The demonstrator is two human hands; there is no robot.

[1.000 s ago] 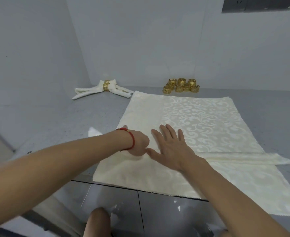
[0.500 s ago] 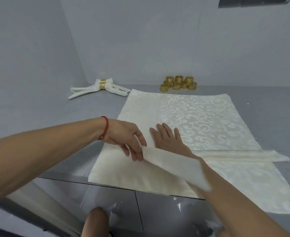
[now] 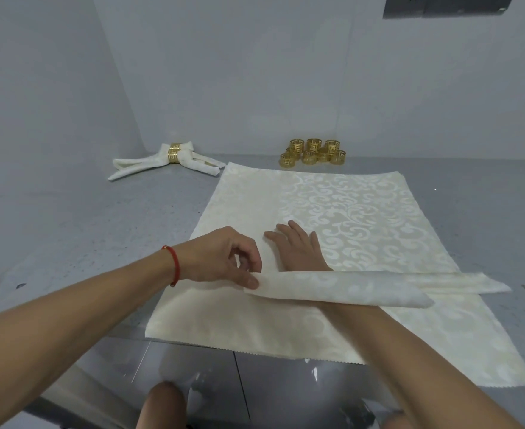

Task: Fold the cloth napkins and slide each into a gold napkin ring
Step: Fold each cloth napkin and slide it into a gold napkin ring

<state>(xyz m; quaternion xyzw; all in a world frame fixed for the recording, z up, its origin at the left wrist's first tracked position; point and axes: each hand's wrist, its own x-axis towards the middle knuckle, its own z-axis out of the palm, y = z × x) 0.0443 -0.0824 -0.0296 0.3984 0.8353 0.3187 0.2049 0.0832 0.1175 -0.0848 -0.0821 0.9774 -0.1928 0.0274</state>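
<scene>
The napkin point(image 3: 332, 209) in hand is a cream cloth with a scroll pattern, lying flat in the middle of the desk point(image 3: 84, 230) on top of at least one more like it, whose near edge hangs over the desk front. A folded strip point(image 3: 341, 287) of the top cloth lies across it from left to right, draped over the right forearm. The step looks like the folding stage, with the ring not yet in play. The left hand point(image 3: 224, 261), a red cord at its wrist, pinches the left end of that strip between thumb and fingertips and holds it just off the cloth. The right hand point(image 3: 298, 246) lies spread and flat on the napkin just beyond the strip, fingers straight, pinning the cloth.

By my judgement the next move calls for drawing the right arm out from under the strip without dragging the layers askew, then laying the fold down even and pressing its crease.

The desk is grey, speckled and matte, set into a corner of plain pale walls. At far left lie the finished napkins point(image 3: 165, 161), already in rings. At far centre, just beyond the cloth's edge, sits a cluster of loose gold rings point(image 3: 313, 153). A dark panel point(image 3: 446, 6) shows high on the right wall.
</scene>
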